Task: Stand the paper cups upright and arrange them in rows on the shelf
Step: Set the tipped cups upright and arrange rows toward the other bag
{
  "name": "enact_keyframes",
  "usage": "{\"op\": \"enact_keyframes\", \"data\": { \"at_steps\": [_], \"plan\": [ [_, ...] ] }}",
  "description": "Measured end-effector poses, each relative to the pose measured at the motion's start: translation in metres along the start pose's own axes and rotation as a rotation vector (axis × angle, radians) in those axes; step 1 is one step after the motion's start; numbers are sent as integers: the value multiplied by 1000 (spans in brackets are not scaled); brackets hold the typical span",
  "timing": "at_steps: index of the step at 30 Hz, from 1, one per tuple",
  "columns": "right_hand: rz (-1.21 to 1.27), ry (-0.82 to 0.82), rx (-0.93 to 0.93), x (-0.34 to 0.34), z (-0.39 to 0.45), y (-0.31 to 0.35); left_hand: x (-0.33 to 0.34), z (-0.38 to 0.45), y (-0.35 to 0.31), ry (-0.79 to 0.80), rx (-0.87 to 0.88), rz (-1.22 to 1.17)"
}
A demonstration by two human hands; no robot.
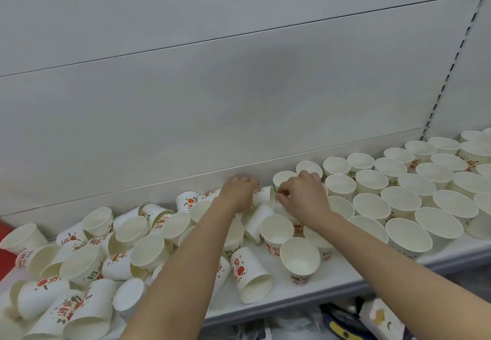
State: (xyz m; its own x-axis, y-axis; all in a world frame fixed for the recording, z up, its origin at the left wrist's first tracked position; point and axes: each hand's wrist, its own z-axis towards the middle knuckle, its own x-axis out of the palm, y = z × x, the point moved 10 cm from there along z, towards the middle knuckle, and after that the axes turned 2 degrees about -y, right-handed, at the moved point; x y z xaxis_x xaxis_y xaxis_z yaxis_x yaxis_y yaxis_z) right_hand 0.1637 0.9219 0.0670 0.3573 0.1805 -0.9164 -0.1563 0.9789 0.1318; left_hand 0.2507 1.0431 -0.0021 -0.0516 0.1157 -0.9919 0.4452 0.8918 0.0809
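Both arms reach to the back of the shelf [332, 278]. The left hand [239, 193] has its fingers curled round a paper cup [263, 195] that lies on its side, mouth turned toward the right hand [303, 196]. The right fingers are bent and seem to pinch at that cup's rim, though I cannot tell for sure whether they grip it or only touch it.

Just beyond the right fingers stand the finished rows [398, 193], upright and close-packed, running off to the right. On the near and left side of both hands the loose heap [119, 246] lies tumbled, many cups on their sides.

To do this well, I would tip the held cup base down and set it in the gap beside the nearest standing cup [284, 179], in line with its row. Thin paper dents easily, so a light hold near the rim suits. Lowering it straight should keep the neighbours from being knocked over.
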Motion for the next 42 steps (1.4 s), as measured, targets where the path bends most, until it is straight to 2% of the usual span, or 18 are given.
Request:
{"op": "enact_keyframes", "data": {
  "at_steps": [2, 5, 10, 13, 15, 17, 22, 26, 30, 32, 35, 42],
  "plan": [
    [-83, 108, -6, 15, 15, 8, 9, 3, 10, 6, -18, -5],
    [-180, 175, 0, 35, 31, 18, 8, 3, 17, -28, -11, -55],
    [-182, 168, 60, 52, 39, 23, 4, -4, 20, -131, -17, -263],
    [-39, 102, 143, 47, 40, 24, -10, -11, 29, -233, -25, -458],
    [159, 26, 226, 41, 42, 19, -14, -13, 34, -258, -41, -554],
    [284, -113, 232, 27, 42, 14, -12, -15, 36, -255, -73, -590],
    [313, -527, -29, -25, 24, 13, -5, -21, 43, -275, -225, -695],
    [232, -661, -204, -35, 8, 13, -5, -29, 43, -323, -277, -687],
    [208, -568, -364, -21, -1, 28, -4, -37, 49, -321, -295, -640],
    [242, -519, -374, -16, -1, 34, -7, -39, 48, -302, -261, -617],
    [289, -487, -326, -17, 3, 39, -19, -50, 52, -326, -250, -569],
    [262, -293, -114, -1, 17, 24, -31, -97, 54, -420, -254, -456]
  ]
}}
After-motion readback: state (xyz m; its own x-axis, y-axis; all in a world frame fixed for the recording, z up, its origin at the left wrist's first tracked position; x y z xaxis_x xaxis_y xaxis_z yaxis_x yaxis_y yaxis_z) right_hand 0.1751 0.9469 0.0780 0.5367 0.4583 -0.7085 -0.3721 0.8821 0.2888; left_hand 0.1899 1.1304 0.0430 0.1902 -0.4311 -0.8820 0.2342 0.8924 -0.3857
